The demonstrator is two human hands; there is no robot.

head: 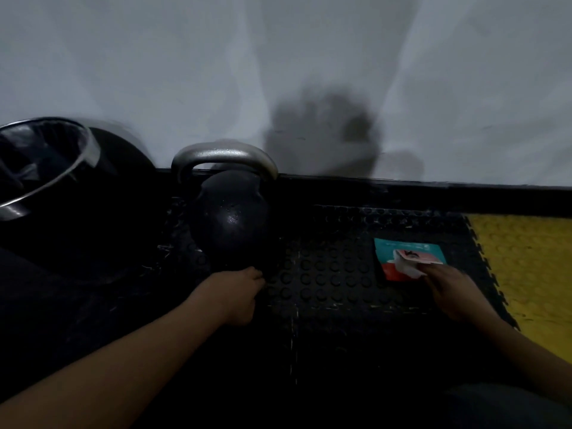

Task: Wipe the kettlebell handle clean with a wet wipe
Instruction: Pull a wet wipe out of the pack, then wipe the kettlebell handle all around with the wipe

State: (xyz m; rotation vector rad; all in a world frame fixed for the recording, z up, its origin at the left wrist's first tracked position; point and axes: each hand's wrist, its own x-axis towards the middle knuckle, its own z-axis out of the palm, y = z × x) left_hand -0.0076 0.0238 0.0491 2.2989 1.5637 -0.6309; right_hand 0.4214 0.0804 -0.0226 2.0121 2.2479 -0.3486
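A black kettlebell (230, 221) with a silver handle (224, 156) stands on the dark studded floor mat near the wall. My left hand (243, 294) lies just in front of its base, fingers curled, with nothing visible in them. A teal and red wet wipe pack (402, 247) lies flat on the mat to the right. My right hand (448, 286) pinches a white wipe (408, 266) at the pack's opening.
A bin (46, 168) with a black liner and a metal rim stands at the left, close to the kettlebell. A white wall (278, 72) rises behind. A yellow studded mat (526, 267) joins the black mat (325, 289) on the right.
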